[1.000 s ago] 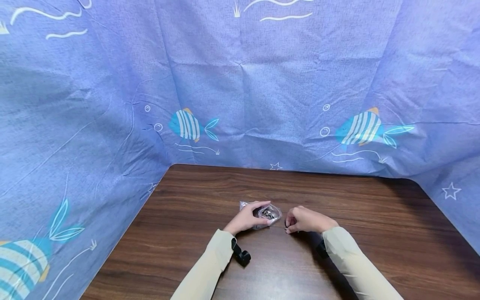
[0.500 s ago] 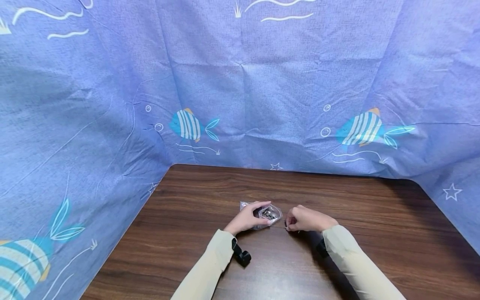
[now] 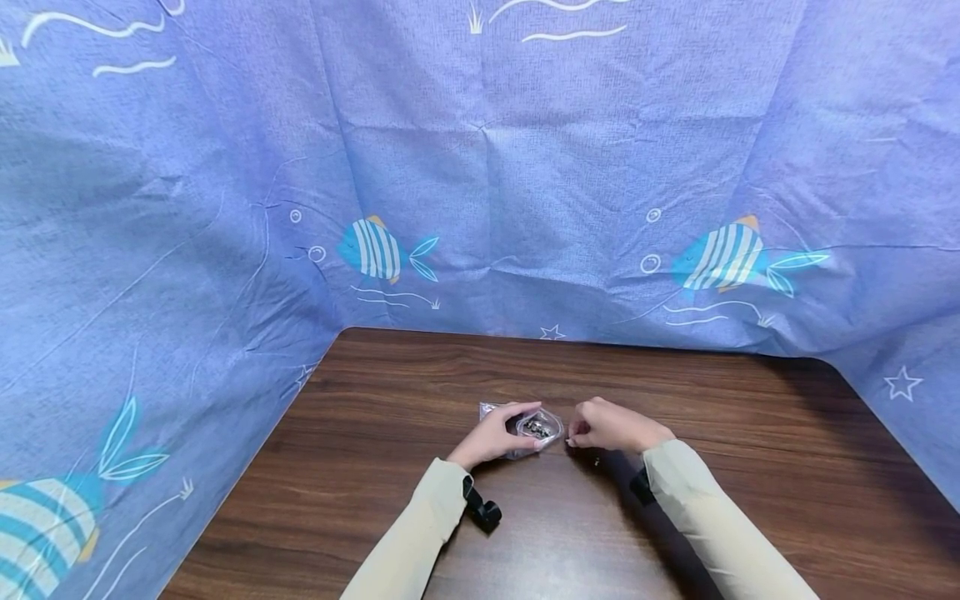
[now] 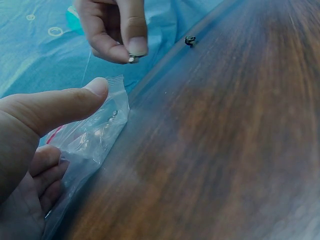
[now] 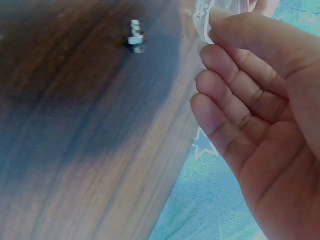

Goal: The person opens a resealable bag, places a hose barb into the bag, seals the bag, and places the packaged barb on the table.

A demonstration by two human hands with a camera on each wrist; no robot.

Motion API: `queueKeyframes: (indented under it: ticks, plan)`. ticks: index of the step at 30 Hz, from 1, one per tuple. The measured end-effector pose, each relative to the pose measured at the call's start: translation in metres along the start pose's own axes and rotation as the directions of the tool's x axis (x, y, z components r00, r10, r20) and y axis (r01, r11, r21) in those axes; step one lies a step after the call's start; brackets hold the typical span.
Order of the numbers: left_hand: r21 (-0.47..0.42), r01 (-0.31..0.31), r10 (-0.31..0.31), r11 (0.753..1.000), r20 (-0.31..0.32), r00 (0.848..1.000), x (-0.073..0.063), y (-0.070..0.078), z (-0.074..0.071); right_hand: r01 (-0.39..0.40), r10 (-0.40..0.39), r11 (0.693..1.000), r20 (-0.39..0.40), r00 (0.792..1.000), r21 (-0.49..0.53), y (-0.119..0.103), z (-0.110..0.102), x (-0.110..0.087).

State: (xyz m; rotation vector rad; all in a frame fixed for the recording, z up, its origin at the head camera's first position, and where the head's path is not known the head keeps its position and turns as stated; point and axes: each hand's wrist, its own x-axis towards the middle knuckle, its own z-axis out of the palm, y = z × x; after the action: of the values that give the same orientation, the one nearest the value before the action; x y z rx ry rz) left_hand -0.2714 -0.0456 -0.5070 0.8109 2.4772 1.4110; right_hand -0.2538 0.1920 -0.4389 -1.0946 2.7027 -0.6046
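Observation:
My left hand [image 3: 491,437] holds a clear zip-lock bag [image 4: 95,137] with its mouth spread between thumb and fingers. Several small metal pieces [image 3: 537,428] show inside the bag in the head view. Just right of the bag's mouth, my right hand [image 3: 613,425] pinches a small metal fitting [image 4: 133,59] between thumb and index finger. A second metal fitting [image 5: 135,41], with a hex collar and a narrow ribbed stem, stands on the table below the right hand. In the right wrist view, the thumb mostly hides the pinched piece.
The dark wood-grain table [image 3: 405,375] extends around both hands. A blue fish-print cloth [image 3: 525,208] hangs along its back and left sides. Black straps with wrist cameras [image 3: 482,508] sit at the cuffs.
My right hand has lifted slightly and moved left toward the bag with the pinched fitting, uncovering the other fitting on the table. The left hand and bag stay in place.

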Motion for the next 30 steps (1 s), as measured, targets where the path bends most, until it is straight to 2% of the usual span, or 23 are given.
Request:
queueKeyframes:
  ticks: [11,30]
  plan:
    - [-0.006,-0.004,0.004,1.0,0.002,1.0,0.0,0.0,0.0,0.014,-0.016,0.999,-0.036,0.999,-0.033,-0.001,-0.008,0.008]
    - [-0.011,0.003,-0.003,1.0,0.014,1.0,0.0,0.0,-0.001,0.094,-0.11,0.985,-0.105,0.988,-0.144,-0.004,-0.013,0.024]
